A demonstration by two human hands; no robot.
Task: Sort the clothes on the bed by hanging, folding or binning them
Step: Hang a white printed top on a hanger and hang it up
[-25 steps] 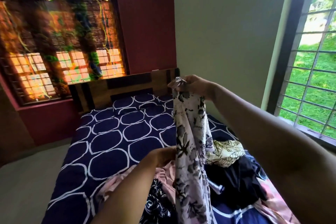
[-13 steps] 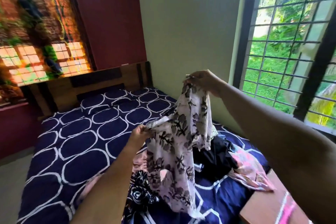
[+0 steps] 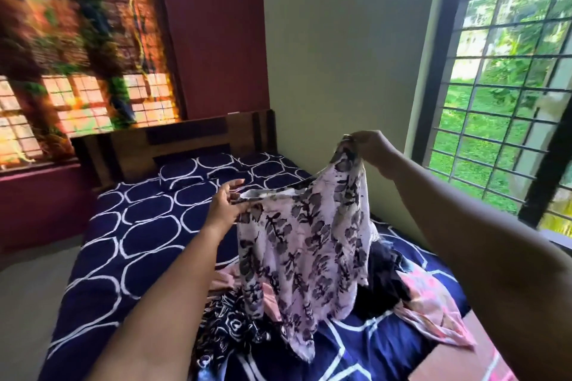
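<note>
A top corner of the pale floral garment (image 3: 306, 241) is pinched in the curled fingers of the right hand (image 3: 370, 148), which is raised right of centre in the frame. The garment's upper edge is gripped between thumb and fingers of the left hand (image 3: 227, 206), held lower and near the middle of the frame, with the remaining fingers stretched forward. The cloth is drawn between the two hands and hangs down from them, its lower end trailing onto a heap of clothes in the lower middle of the frame. In that heap a black-and-white patterned piece (image 3: 229, 328), a dark piece (image 3: 383, 281) and a pink piece (image 3: 430, 309) can be made out. The heap lies on the bed (image 3: 133, 226), which is covered by a navy sheet with white rings. A pillow (image 3: 198, 168) is set against the wooden headboard (image 3: 185, 142). A blurred, colourful wall picture (image 3: 83, 49) is seen at the upper left, and a barred window (image 3: 501, 102) at the right.
</note>
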